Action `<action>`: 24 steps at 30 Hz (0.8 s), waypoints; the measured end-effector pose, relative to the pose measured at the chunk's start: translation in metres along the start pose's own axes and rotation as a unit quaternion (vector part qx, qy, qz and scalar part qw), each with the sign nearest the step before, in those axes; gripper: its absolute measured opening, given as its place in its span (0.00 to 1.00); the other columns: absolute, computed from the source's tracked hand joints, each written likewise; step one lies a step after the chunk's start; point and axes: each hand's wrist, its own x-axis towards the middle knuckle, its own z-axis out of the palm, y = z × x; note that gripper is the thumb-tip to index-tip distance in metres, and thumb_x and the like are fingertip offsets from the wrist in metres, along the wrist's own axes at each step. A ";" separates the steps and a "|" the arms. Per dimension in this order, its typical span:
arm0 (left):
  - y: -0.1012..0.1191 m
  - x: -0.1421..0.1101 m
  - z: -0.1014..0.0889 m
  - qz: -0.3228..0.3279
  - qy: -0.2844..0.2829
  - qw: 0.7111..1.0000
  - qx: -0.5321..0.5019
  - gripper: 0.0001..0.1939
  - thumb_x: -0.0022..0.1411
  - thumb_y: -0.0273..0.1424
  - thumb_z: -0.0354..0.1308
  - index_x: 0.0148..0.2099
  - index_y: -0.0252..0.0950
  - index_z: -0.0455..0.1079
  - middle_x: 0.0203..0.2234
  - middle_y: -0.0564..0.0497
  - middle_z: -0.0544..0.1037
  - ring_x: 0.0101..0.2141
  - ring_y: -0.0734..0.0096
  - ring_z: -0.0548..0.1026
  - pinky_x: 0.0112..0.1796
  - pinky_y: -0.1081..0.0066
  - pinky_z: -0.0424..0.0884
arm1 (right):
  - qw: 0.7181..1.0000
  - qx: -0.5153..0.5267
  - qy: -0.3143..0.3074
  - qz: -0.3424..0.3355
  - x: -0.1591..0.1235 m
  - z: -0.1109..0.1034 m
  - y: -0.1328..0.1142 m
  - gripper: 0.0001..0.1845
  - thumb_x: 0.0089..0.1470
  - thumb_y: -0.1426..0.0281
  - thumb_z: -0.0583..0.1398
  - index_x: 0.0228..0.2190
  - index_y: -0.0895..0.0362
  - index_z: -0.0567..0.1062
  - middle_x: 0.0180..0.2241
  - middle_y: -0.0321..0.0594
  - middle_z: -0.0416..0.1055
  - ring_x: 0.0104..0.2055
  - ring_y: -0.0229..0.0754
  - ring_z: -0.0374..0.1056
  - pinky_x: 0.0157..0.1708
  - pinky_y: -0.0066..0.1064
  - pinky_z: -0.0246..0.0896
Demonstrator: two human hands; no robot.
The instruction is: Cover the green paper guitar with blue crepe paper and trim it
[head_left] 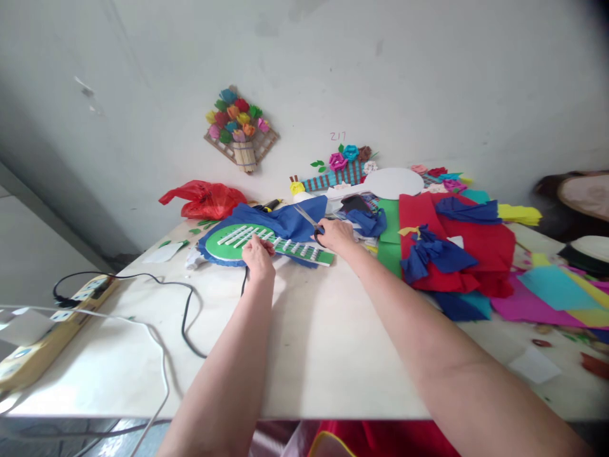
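A guitar-shaped craft piece, green with white strips across it and blue crepe paper around its rounded end, lies flat on the table. My left hand is closed over its middle, fingertips pinched together; what they hold is hidden. In my right hand is a pair of scissors, blades pointing up and left over a sheet of blue crepe paper. That sheet lies behind and partly under the green piece.
At left, a power strip and loose cables cross the table. A red plastic bag sits at the back. Stacked red paper and other coloured sheets fill the right side. A paper flower basket is against the wall.
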 end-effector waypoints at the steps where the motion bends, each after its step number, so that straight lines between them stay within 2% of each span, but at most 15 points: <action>1: -0.001 -0.002 0.001 0.004 0.000 1.000 0.002 0.15 0.59 0.34 0.48 0.20 0.36 0.57 0.11 0.56 0.65 0.12 0.80 0.60 0.17 0.77 0.57 | 1.000 0.004 -0.014 -0.002 0.000 0.000 0.000 0.19 0.51 0.56 0.57 0.42 0.52 0.75 0.40 0.45 0.76 0.43 0.50 0.71 0.36 0.34 0.60; 6: -0.005 -0.008 0.003 -0.007 -0.006 0.999 0.031 0.10 0.54 0.33 0.56 0.25 0.33 0.65 0.12 0.56 0.66 0.13 0.80 0.60 0.17 0.77 0.58 | 0.997 0.029 -0.077 -0.001 0.000 -0.003 -0.001 0.21 0.48 0.55 0.59 0.42 0.51 0.75 0.42 0.42 0.75 0.45 0.50 0.70 0.38 0.34 0.60; 10: -0.004 -0.008 0.002 -0.060 0.051 0.996 0.036 0.13 0.46 0.31 0.64 0.23 0.35 0.60 0.15 0.56 0.67 0.16 0.80 0.62 0.19 0.76 0.61 | 0.992 0.036 -0.117 0.001 0.000 -0.002 0.000 0.23 0.46 0.53 0.60 0.42 0.50 0.75 0.43 0.42 0.75 0.45 0.50 0.70 0.39 0.34 0.60; 14: -0.002 -0.012 0.005 -0.096 0.107 0.989 0.015 0.11 0.52 0.30 0.60 0.24 0.35 0.59 0.17 0.58 0.65 0.18 0.81 0.62 0.21 0.77 0.63 | 0.991 0.039 -0.129 0.010 0.002 -0.001 0.000 0.23 0.46 0.53 0.59 0.42 0.51 0.75 0.43 0.42 0.75 0.44 0.50 0.70 0.39 0.34 0.60; 19: -0.002 -0.019 0.010 -0.166 0.071 0.984 0.010 0.13 0.60 0.32 0.51 0.23 0.36 0.58 0.17 0.55 0.64 0.16 0.79 0.61 0.21 0.75 0.63 | 0.989 0.044 -0.137 0.016 0.002 -0.002 -0.001 0.24 0.46 0.53 0.59 0.42 0.51 0.75 0.43 0.42 0.75 0.44 0.49 0.70 0.39 0.34 0.60; 21: -0.004 -0.018 0.009 -0.158 0.074 0.984 0.023 0.14 0.61 0.35 0.49 0.24 0.37 0.57 0.18 0.54 0.65 0.18 0.77 0.63 0.22 0.74 0.64 | 0.989 0.046 -0.137 0.015 0.002 -0.002 -0.001 0.23 0.45 0.53 0.60 0.42 0.51 0.75 0.43 0.41 0.75 0.44 0.49 0.70 0.39 0.33 0.60; 24: -0.010 -0.013 0.006 -0.093 0.084 0.991 0.049 0.11 0.58 0.34 0.52 0.26 0.38 0.57 0.20 0.53 0.66 0.23 0.73 0.68 0.26 0.71 0.66 | 0.989 0.048 -0.137 0.012 0.002 -0.001 -0.001 0.23 0.44 0.53 0.61 0.41 0.50 0.75 0.43 0.40 0.75 0.44 0.48 0.71 0.38 0.33 0.61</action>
